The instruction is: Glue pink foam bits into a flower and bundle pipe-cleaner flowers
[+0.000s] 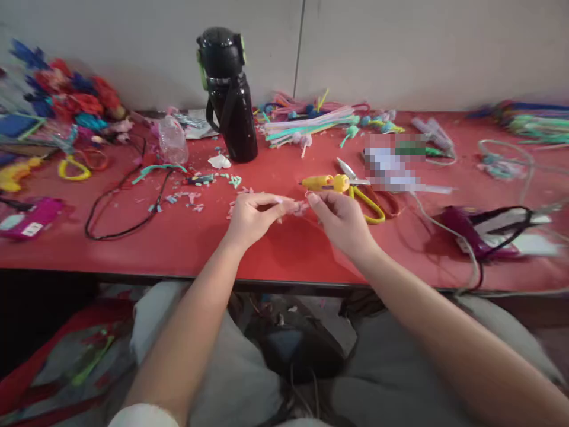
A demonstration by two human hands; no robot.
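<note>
Pink piece [299,207] between the hands blurred; small, partly covered by left fingertips, shape unclear. Pale phone-like item [391,169] at right pixelated, markings unreadable. Pipe cleaner bundle [537,121] far right cut by right edge; so is pale cable [551,290]. Magenta box [33,218] at left blurry, label unreadable. Scraps [184,198] near left hand [255,216] too small to identify. Forearms blurred, right one cut off.

Glossy black bottle [237,112]; smooth red tabletop [284,258].
</note>
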